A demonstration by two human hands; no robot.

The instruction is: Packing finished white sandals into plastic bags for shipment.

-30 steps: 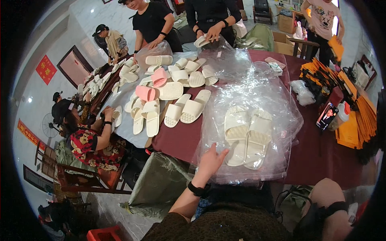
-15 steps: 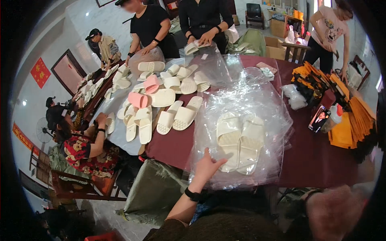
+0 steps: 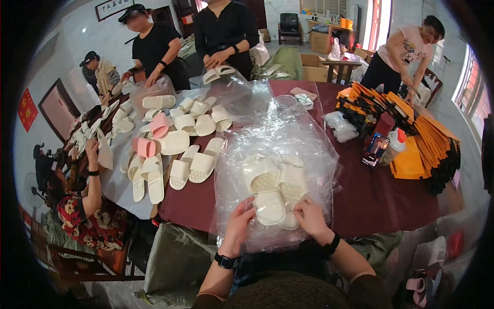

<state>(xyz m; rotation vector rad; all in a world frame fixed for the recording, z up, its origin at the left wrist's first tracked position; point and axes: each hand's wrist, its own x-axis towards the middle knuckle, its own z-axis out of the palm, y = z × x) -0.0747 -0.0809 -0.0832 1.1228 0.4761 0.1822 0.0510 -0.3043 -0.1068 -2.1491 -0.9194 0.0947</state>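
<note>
A pair of cream slide slippers (image 3: pixel 292 177) lies in clear plastic on a stack of transparent plastic bags (image 3: pixel 231 139) before me. One slipper partly overlaps the other. My left hand (image 3: pixel 237 221) is at the left side of the pair, thumb and fingers drawn together on the clear film. On the other side my right hand (image 3: pixel 312 217) pinches the plastic by the heel end. Both hands are close to the slippers' near ends; the exact fold of film between the fingertips is hard to make out.
Loose cream slippers (image 3: pixel 175 141) and a pink pair (image 3: pixel 144 147) are piled to the left. Orange envelopes (image 3: pixel 427 141), a phone (image 3: pixel 375 149) and a bottle (image 3: pixel 393 147) stand at right. Co-workers stand across the dark red table (image 3: pixel 370 206); another sits at left.
My right hand has come in from the lower right to the bagged slippers. My left hand has closed at their left side. The slippers have shifted and overlap; the whole view has turned rightward.
</note>
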